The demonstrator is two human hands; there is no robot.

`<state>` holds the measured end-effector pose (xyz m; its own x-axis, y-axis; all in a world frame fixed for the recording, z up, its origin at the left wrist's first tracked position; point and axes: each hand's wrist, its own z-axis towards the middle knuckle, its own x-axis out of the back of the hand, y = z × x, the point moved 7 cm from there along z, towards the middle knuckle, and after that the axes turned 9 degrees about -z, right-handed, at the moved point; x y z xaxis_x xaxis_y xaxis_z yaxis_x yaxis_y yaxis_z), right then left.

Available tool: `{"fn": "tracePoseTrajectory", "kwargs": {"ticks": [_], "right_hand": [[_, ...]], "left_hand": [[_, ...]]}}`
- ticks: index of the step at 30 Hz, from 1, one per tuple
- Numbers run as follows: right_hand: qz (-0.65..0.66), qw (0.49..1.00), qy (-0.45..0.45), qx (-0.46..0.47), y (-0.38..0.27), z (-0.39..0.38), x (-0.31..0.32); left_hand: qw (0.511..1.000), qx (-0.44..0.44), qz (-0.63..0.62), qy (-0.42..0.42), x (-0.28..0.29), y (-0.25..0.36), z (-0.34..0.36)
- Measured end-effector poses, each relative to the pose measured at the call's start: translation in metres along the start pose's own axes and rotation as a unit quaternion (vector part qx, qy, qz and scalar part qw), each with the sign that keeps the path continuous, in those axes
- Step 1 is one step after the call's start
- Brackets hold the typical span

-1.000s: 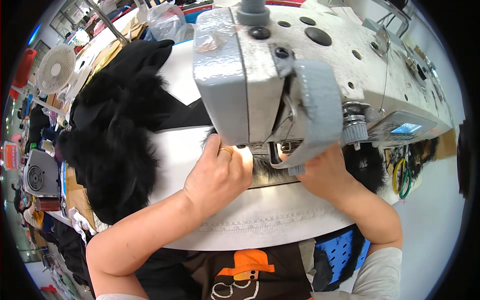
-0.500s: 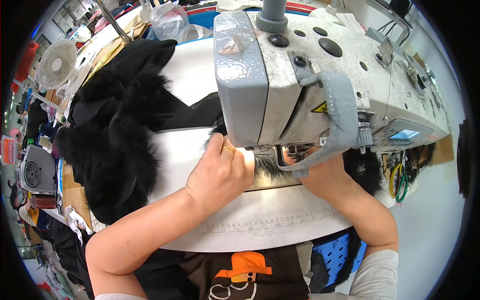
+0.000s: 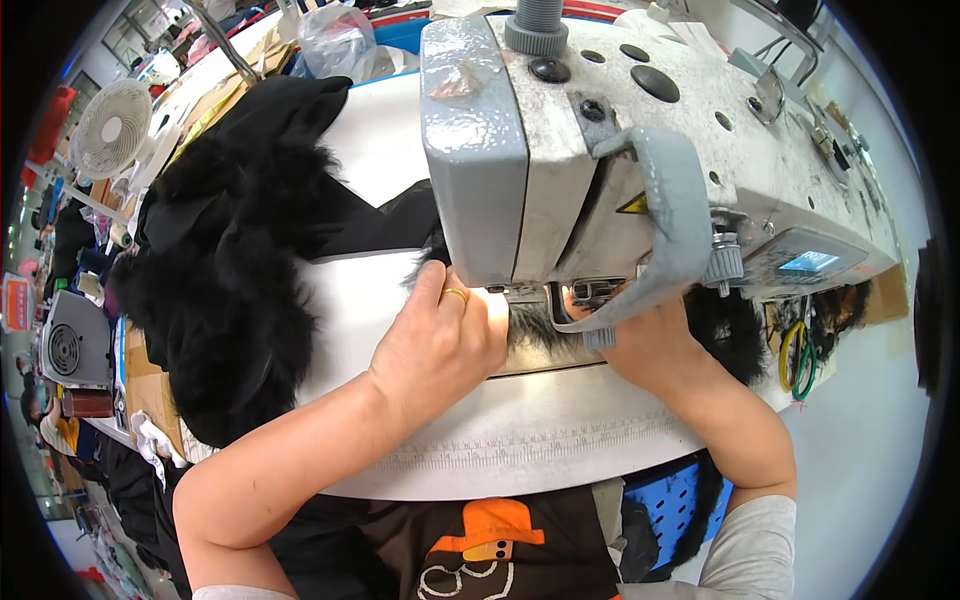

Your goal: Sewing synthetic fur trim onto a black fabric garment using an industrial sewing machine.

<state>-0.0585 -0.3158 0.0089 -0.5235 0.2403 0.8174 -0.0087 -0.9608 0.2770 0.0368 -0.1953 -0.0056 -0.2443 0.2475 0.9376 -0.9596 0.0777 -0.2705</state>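
Observation:
A grey-white industrial sewing machine (image 3: 478, 150) fills the upper middle, its head over a lit metal plate. My left hand (image 3: 440, 325), with a gold ring, is closed on black fur-trimmed fabric (image 3: 428, 245) just left of the needle area. From there the fabric runs back left into a large black pile of cloth and fur (image 3: 235, 260). Black fur (image 3: 540, 325) lies on the plate between my hands. To the right of the presser area, my right hand (image 3: 650, 345) rests low beside the fur; its fingers are hidden behind the machine's curved guard (image 3: 675, 210).
Scissors with yellow and green handles (image 3: 797, 360) lie at the right beside more black fur (image 3: 725, 335). A ruler scale marks the table's front edge (image 3: 520, 450). On the left are a white fan (image 3: 112, 130) and a grey box with a round grille (image 3: 75, 338). A blue perforated crate (image 3: 665, 505) sits below.
The machine appears slightly farther left and higher in the picture. Both hands stay in nearly the same place, with no visible change of grip.

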Motion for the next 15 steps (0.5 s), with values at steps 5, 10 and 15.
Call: {"fn": "tracePoseTrajectory", "kwargs": {"ticks": [5,10,15], "right_hand": [[0.096,0.977,-0.168,-0.085,0.004,0.004,-0.015],[0.251,0.951,-0.178,-0.034,-0.01,0.002,-0.012],[0.27,0.938,-0.21,-0.049,-0.012,0.007,-0.009]], "left_hand": [[0.999,-0.016,0.025,0.023,0.007,-0.002,-0.001],[0.994,-0.015,-0.065,-0.086,0.033,0.02,0.008],[0.966,-0.005,-0.234,-0.105,0.046,0.001,0.008]]}}
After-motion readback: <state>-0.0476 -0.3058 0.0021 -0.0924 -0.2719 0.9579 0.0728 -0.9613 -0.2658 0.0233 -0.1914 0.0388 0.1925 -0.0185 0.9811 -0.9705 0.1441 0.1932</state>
